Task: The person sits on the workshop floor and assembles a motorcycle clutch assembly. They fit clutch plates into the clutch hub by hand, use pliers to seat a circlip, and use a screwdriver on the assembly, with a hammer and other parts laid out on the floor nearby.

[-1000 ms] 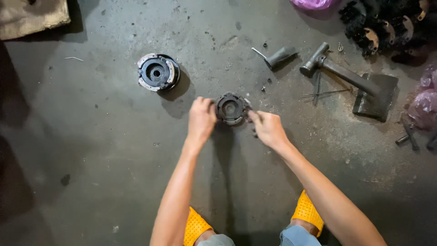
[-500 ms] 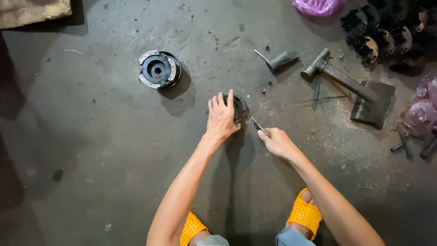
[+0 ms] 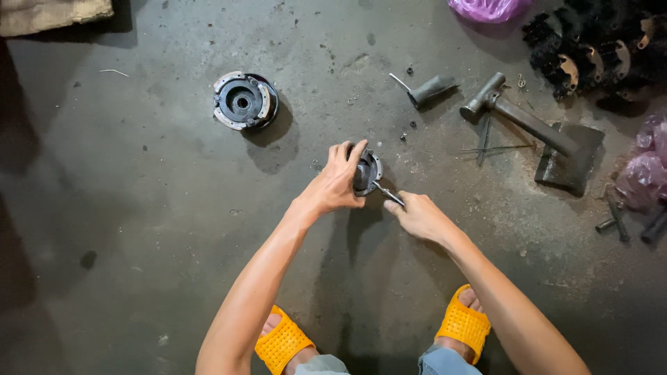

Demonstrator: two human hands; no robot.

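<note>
Now, well off to the left of the grip a round clutch assembly (image 3: 242, 101) lies on the concrete floor (image 3: 139, 208), the left hand (image 3: 337, 182) wraps closed around a tilted dark metal ring part (image 3: 368, 171), and just right the right hand (image 3: 417, 214) pinches a thin metal tool (image 3: 388, 193) against it.

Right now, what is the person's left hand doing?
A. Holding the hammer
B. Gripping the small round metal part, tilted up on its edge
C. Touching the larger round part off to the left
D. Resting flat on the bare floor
B: the left hand wraps over the small round metal part, which stands tilted off the floor, while the right hand sets a thin tool against it.
</note>
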